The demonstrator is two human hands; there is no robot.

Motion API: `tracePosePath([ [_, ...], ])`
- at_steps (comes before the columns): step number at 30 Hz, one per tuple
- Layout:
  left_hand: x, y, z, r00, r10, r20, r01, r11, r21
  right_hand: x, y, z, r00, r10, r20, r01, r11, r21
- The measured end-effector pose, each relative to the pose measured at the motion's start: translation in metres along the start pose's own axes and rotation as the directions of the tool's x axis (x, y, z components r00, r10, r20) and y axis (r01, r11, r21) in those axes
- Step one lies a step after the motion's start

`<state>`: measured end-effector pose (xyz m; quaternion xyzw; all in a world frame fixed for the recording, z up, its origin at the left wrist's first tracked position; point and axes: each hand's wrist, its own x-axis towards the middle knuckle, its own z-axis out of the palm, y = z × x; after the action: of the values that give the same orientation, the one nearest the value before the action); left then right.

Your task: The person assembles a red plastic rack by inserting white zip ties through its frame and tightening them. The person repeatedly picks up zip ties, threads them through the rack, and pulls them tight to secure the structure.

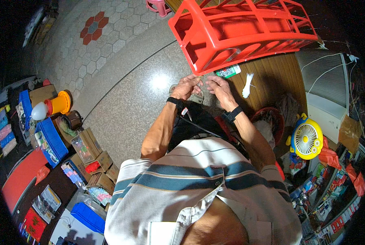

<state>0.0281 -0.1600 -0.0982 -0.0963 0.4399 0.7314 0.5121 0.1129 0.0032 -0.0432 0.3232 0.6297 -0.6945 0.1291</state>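
Note:
My left hand (185, 87) and my right hand (219, 88) are close together just below the near corner of a red plastic rack (239, 30). The left fingers are curled into a pinch. My right hand's fingers are bent inward, thumb against fingertips. Whatever lies between the fingertips is too small to make out. The rack, with its open lattice sides, lies on a brown wooden table (278, 77). A green and white packet (229, 72) sits partly under it, beside my right hand. To its right is a bundle of thin white strips (247, 85), perhaps cable ties.
A yellow and blue fan (307, 139) stands at the right, with a red basket (277, 124) nearer me. Blue bins (52, 141) and cardboard boxes (86, 145) crowd the left. A pink stool (158, 7) is at the far edge of the speckled floor (127, 94).

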Motion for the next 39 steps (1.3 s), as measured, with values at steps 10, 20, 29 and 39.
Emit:
tracePosePath([
  [10, 0.002, 0.0, 0.0, 0.999, 0.018, 0.033, -0.018, 1.0, -0.007, 0.008, 0.002, 0.003, 0.999, -0.013, -0.033, 0.014, 1.0, 0.019],
  [20, -0.012, -0.006, -0.003, 0.999, -0.003, -0.032, 0.005, 0.998, 0.066, 0.023, 0.021, 0.019, 0.984, -0.166, -0.068, 0.168, 0.986, 0.018],
  [29, -0.015, -0.007, 0.011, 0.996, 0.043, -0.074, -0.025, 0.972, 0.232, 0.015, 0.009, 0.022, 0.963, -0.257, -0.08, 0.263, 0.961, 0.086],
  [39, -0.014, 0.002, 0.031, 0.986, 0.151, -0.069, -0.104, 0.883, 0.458, 0.025, 0.012, 0.023, 0.985, -0.158, -0.067, 0.166, 0.975, 0.146],
])
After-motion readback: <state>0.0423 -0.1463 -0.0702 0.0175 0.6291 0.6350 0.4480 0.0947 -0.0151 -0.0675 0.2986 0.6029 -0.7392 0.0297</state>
